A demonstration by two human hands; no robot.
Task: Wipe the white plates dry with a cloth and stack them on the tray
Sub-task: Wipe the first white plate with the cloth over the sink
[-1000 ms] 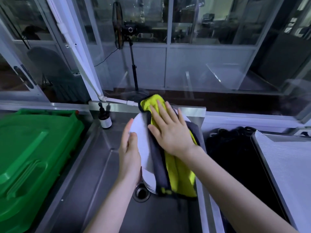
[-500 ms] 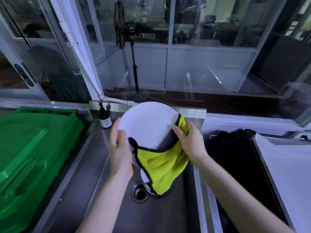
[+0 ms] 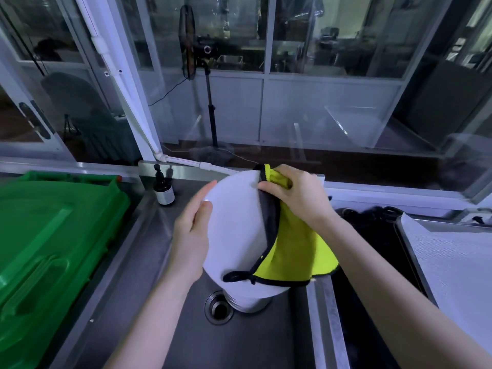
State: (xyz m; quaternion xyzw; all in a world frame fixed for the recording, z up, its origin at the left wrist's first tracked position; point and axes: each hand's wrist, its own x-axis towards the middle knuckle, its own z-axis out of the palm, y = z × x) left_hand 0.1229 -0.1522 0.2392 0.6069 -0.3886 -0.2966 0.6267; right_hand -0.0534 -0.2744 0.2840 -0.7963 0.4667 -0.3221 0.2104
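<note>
Steel sink (image 3: 266, 342) lay under both hands, a stack of plates (image 3: 249, 302) beside its drain (image 3: 218, 307). Above, the left hand (image 3: 191, 235) gripped the tilted white plate (image 3: 234, 230) by its left edge, thumb on its face. The right hand (image 3: 295, 198) pinched the yellow cloth (image 3: 295, 251) over the plate's upper right rim. A tray (image 3: 452, 262) lay right of the right hand; a bottle (image 3: 163, 190) stood beyond the left.

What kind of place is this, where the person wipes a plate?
Most likely the dishwashing area of a commercial kitchen: a deep steel sink with a stack of white plates by its drain, a large green bin beside it, and glass partition walls behind.
</note>
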